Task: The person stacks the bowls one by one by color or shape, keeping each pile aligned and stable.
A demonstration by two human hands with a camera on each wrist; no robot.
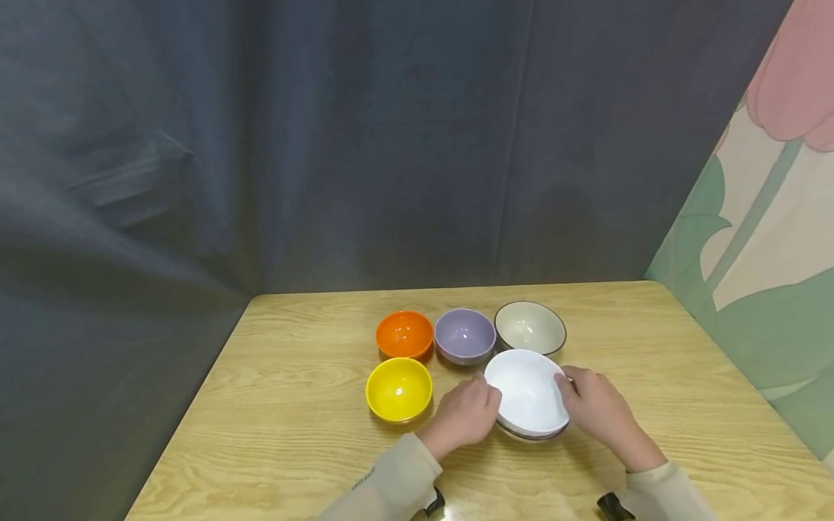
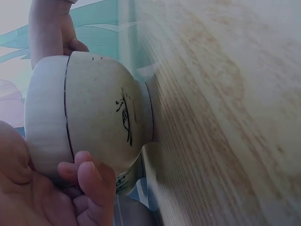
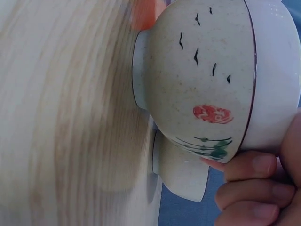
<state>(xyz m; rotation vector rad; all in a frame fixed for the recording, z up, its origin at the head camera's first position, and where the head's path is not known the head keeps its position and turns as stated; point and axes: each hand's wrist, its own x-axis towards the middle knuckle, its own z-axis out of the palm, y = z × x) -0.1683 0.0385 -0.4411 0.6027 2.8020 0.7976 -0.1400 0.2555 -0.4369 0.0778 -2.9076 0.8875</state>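
Note:
A white bowl sits nested inside a cream bowl with a dark rim, which stands upright on the table. My left hand grips the white bowl at its left side, its fingertips near the cream bowl's wall in the left wrist view. On the opposite side, my right hand holds the white bowl's rim, thumb over the edge and fingers outside. The right wrist view shows bird marks, a red seal and green plants painted on the cream bowl.
Behind the nested pair stands another cream bowl with a dark rim. A purple bowl, an orange bowl and a yellow bowl stand to the left on the wooden table. A dark curtain hangs behind.

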